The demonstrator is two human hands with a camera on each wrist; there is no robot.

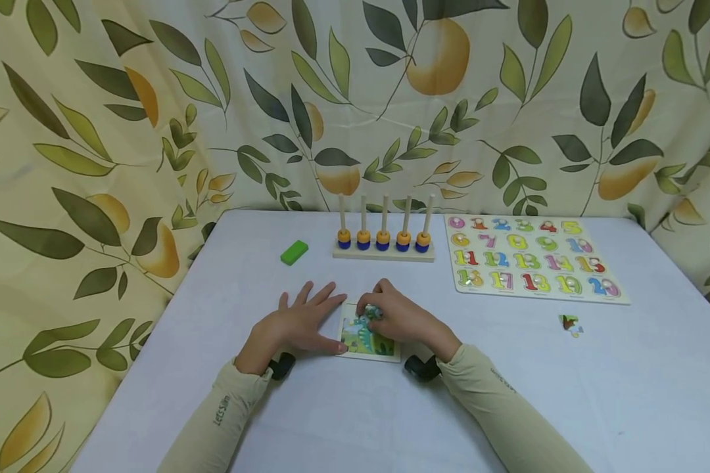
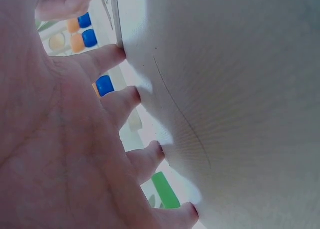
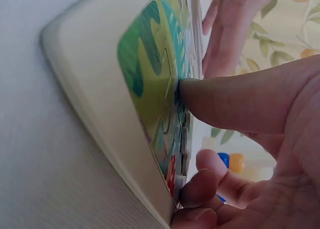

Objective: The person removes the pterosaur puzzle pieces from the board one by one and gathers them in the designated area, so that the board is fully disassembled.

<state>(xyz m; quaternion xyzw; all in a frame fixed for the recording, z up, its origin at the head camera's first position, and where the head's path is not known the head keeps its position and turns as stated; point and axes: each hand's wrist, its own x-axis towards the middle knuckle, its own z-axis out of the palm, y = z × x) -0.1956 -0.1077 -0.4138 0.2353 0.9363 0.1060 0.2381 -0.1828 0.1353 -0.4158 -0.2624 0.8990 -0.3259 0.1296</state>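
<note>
A small picture puzzle with a pale border lies on the table, showing a teal dinosaur on green ground. My left hand is spread flat on its left side, thumb and forefinger touching the border; in the left wrist view its fingertips press on the white cloth. Over the puzzle's upper right part, my right hand has bent fingers and pinches a puzzle piece that stands slightly proud of the others. In the right wrist view the thumb touches the picture; the piece is partly hidden by the fingers.
A loose puzzle piece lies on the right of the table. Behind it is a number board. A peg stand with orange and blue beads stands at the back, and a green block lies left of it. A leaf-patterned curtain hangs behind.
</note>
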